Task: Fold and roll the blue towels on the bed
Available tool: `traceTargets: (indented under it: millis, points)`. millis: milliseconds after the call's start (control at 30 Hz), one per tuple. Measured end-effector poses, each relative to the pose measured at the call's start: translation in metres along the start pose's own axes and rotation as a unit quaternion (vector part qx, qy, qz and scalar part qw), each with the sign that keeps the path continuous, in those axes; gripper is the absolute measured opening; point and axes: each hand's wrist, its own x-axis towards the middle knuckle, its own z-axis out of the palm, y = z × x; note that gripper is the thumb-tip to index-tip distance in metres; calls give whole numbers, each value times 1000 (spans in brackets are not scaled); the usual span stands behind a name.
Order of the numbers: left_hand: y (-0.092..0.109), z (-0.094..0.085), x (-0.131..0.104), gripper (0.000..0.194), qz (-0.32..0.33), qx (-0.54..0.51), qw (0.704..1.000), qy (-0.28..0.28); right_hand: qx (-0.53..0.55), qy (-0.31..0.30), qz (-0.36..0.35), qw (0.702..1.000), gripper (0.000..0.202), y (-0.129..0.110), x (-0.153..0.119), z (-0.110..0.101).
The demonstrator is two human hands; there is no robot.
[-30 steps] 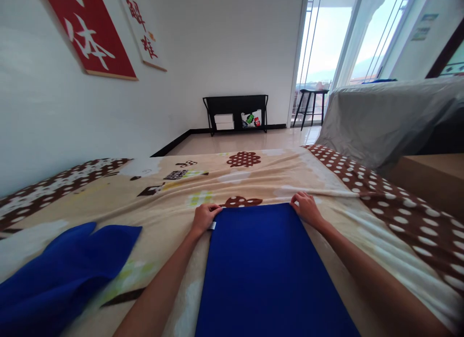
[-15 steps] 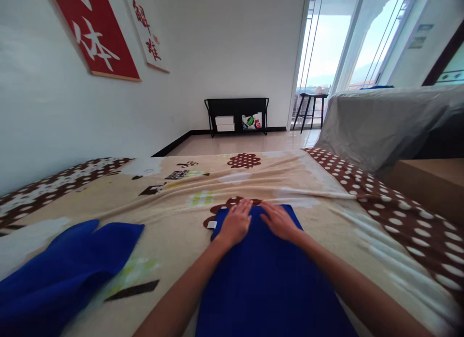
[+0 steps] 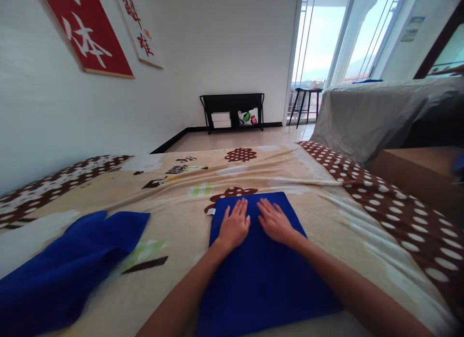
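Note:
A blue cloth (image 3: pixel 268 284) lies spread flat on the patterned blanket (image 3: pixel 174 250) in front of me, with a small white tag at its upper left edge. My left hand (image 3: pixel 235 226) rests palm down on the cloth's upper left part, fingers stretched forward. Opposite it, my right hand (image 3: pixel 276 222) lies flat on the upper right part, fingers slightly apart. Neither hand grips anything. To the left, a second blue cloth (image 3: pixel 83 255) lies rumpled on the blanket, apart from both hands.
Beyond the bed stands a low black rack (image 3: pixel 232 105) holding white boxes and a printed bag. A dark stool (image 3: pixel 306 102) is by the glass door. On the right are a plastic-covered piece of furniture (image 3: pixel 348 119) and a cardboard box (image 3: pixel 416 172).
Both hands have slid back toward me from the cloth's far edge, which now shows beyond the fingertips. The cloth's near edge has come into view as the camera shifted slightly.

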Motion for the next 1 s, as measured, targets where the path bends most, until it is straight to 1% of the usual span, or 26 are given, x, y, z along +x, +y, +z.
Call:
traceTargets:
  millis: [33, 67, 100, 167, 200, 233, 267, 300, 367, 433, 467, 500, 533, 567, 667, 700, 733, 767, 800, 867, 933, 967, 1000]
  points:
    - [2, 0, -11, 55, 14, -2, 1000, -7, 2, -6, -16, 1000, 56, -5, -11, 0]
    - [-1, -1, -23, 54, 19, -2, 1000, -12, 2, -9, -24, 1000, 56, -4, -23, -1]
    - [-8, -4, -35, 53, 14, 0, 1000, -14, 0, -10, -21, 1000, 57, 2, -37, -3]
    - [-24, -12, -58, 51, -13, 9, 1000, -9, -9, -3, 6, 1000, 58, 20, -63, -12]
    - [-28, -17, -67, 50, -28, 14, 999, -4, -13, 1, 22, 1000, 58, 27, -74, -16]
    - [-27, -22, -75, 50, -35, 19, 999, 2, -17, 5, 33, 999, 58, 28, -84, -21]
    - [-19, -27, -81, 52, -30, 24, 999, 10, -20, 8, 35, 999, 58, 24, -92, -25]
    - [-6, -30, -86, 54, -12, 29, 999, 18, -21, 12, 26, 999, 57, 14, -100, -27]
    - [30, -31, -97, 59, 51, 37, 997, 36, -20, 19, -18, 999, 54, -17, -113, -27]
    - [62, -27, -113, 60, 114, 49, 991, 58, -23, 28, -75, 997, 54, -46, -129, -21]
    - [71, -23, -123, 59, 132, 60, 987, 69, -29, 33, -89, 995, 55, -53, -138, -17]
    - [72, -20, -135, 59, 142, 73, 984, 81, -39, 42, -90, 994, 57, -54, -150, -13]
    - [67, -17, -148, 58, 142, 89, 981, 94, -53, 53, -80, 994, 59, -49, -162, -9]
    - [57, -15, -162, 59, 136, 105, 979, 107, -70, 68, -62, 993, 61, -38, -176, -6]
    - [13, -15, -202, 59, 109, 134, 974, 144, -117, 115, -17, 986, 64, 4, -218, -3]
    - [2, -16, -212, 58, 100, 140, 973, 153, -126, 127, -11, 984, 64, 14, -229, -3]
    - [-5, -18, -220, 59, 89, 145, 973, 157, -132, 138, -5, 982, 64, 20, -237, -4]
    - [-6, -20, -225, 61, 78, 149, 973, 160, -134, 151, -2, 979, 64, 20, -241, -6]
    - [-1, -23, -226, 63, 70, 151, 972, 165, -133, 164, -3, 978, 64, 15, -241, -8]
    - [23, -28, -219, 64, 66, 150, 970, 180, -125, 182, -35, 975, 64, -8, -232, -11]
    - [55, -31, -204, 62, 86, 145, 966, 197, -116, 179, -109, 971, 61, -38, -218, -14]
    - [68, -33, -197, 60, 103, 143, 964, 200, -111, 173, -154, 967, 60, -50, -212, -15]
    - [76, -33, -193, 57, 123, 141, 962, 200, -108, 165, -193, 961, 58, -58, -208, -16]
